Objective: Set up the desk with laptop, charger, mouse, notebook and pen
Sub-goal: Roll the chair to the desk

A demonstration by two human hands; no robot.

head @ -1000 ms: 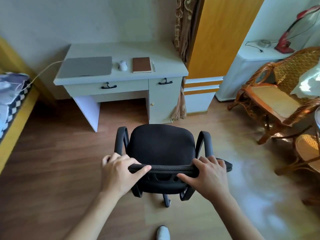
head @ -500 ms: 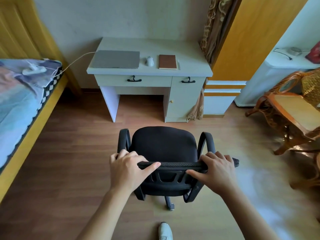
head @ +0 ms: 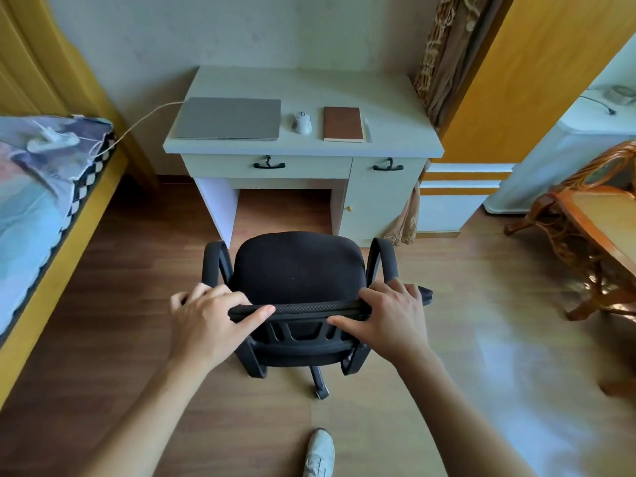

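No text, label, brand or number can be read anywhere: the laptop (head: 229, 118) lid and the notebook (head: 343, 124) cover beside it are plain.

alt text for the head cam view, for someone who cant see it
Both hands, left hand and right hand, grip the backrest of a black office chair facing a white desk. On the desk lie a closed laptop, mouse and brown notebook.
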